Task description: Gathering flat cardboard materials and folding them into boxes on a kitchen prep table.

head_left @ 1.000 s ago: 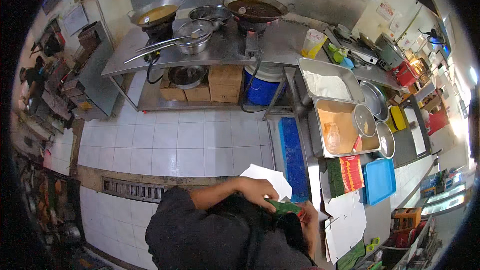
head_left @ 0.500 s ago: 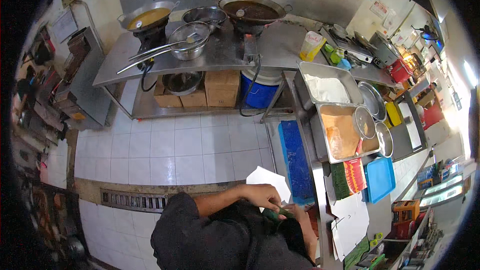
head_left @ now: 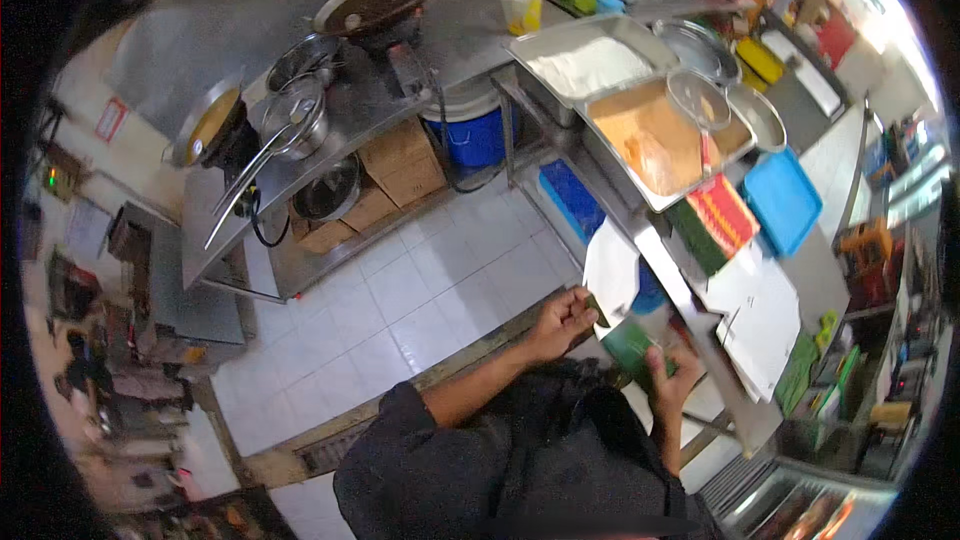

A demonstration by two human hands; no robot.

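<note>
In front of my dark-clothed body, both hands are raised near the counter's edge. My left hand (head_left: 563, 324) pinches a small dark green strip (head_left: 597, 311) between thumb and fingers. A flat, smooth, green leaf-like piece (head_left: 627, 346) is gripped in my right hand (head_left: 672, 376), the thumb pressed on its face. The two green bits are apart. Just beyond them is a white sheet (head_left: 610, 270); whether a hand touches it I cannot tell. On the counter, a dark green stack (head_left: 697, 238) lies beside a red and yellow packet (head_left: 722, 210).
Steel trays of white powder (head_left: 597, 65) and orange-brown powder (head_left: 630, 125) stand on the counter, with a sieve (head_left: 697, 100) over the latter. Near them are a blue tray (head_left: 783, 202) and white sheets (head_left: 757, 325). Farther off are a dark-liquid wok (head_left: 375, 2) and a blue bucket (head_left: 470, 140).
My hands, close together before, have drawn apart, with green pieces now showing in each. The view has turned and shifted, so the counter and stove lie tilted.
</note>
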